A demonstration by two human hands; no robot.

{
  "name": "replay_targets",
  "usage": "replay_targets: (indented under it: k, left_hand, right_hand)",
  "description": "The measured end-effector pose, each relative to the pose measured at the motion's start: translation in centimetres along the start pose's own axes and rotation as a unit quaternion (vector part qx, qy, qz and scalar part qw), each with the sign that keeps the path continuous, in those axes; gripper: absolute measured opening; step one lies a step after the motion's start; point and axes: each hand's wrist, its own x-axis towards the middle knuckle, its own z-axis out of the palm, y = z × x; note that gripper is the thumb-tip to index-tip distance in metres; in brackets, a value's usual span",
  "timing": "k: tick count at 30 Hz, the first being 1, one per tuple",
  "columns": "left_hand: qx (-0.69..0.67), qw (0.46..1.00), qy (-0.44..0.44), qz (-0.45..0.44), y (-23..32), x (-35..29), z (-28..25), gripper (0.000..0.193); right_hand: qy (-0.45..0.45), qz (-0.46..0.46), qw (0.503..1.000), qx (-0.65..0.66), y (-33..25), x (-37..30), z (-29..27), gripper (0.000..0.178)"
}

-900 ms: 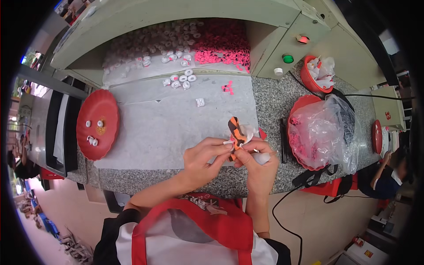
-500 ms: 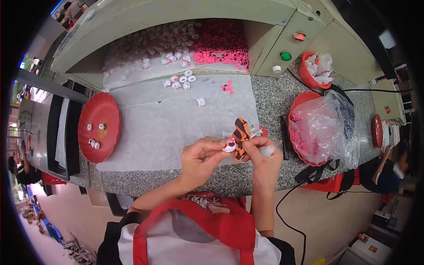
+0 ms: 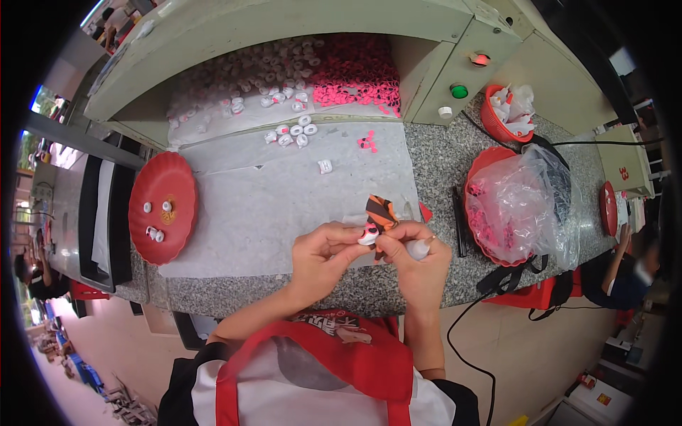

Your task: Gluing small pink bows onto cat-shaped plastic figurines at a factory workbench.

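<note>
Pinching pink-and-white piece [image 3: 368, 235] in left hand [image 3: 323, 257]; now folding over orange-and-black cloth [image 3: 381, 210] clamped in right hand [image 3: 420, 270] with nozzle bottle [image 3: 419, 248], apparently mid-wipe

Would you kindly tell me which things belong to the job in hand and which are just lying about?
Seemingly in use:
- white-and-pink piece, held by the left hand
- orange-and-black cloth and whitish bottle-like item, in the right hand
- white pieces and pink pieces on the paper

Apparently just lying about:
- black cable
- black strap
- dark slender item
</note>
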Motion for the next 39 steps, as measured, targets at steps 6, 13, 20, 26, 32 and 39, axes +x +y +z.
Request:
replay_targets:
  k: [6,13,20,26,32,39]
  left_hand:
    - [-0.134,0.973,0.008,-0.188,1.4,1.1,0.4,0.019]
    - [-0.253,0.923,0.017,-0.288,1.5,1.6,-0.5,0.013]
    - [-0.336,0.884,0.042,-0.321,1.4,2.2,-1.2,0.022]
    - [-0.422,0.849,0.029,-0.318,0.7,2.6,-0.9,0.029]
    - [-0.434,0.854,0.043,-0.284,1.1,2.7,-1.3,0.032]
    - [-0.354,0.902,0.036,-0.245,0.7,2.0,-0.9,0.026]
  right_hand:
    - [0.151,-0.159,0.921,-0.321,2.2,4.8,-4.9,0.013]
    - [0.178,-0.096,0.934,-0.293,3.7,5.7,-6.8,0.016]
    - [0.038,-0.056,0.964,-0.257,3.7,4.2,-6.6,0.015]
    - [-0.101,0.009,0.984,-0.15,1.5,2.1,-5.2,0.016]
    - [-0.135,0.033,0.979,-0.149,-0.4,2.9,-4.6,0.01]
    - [-0.188,0.01,0.981,-0.045,0.2,1.4,-1.5,0.014]
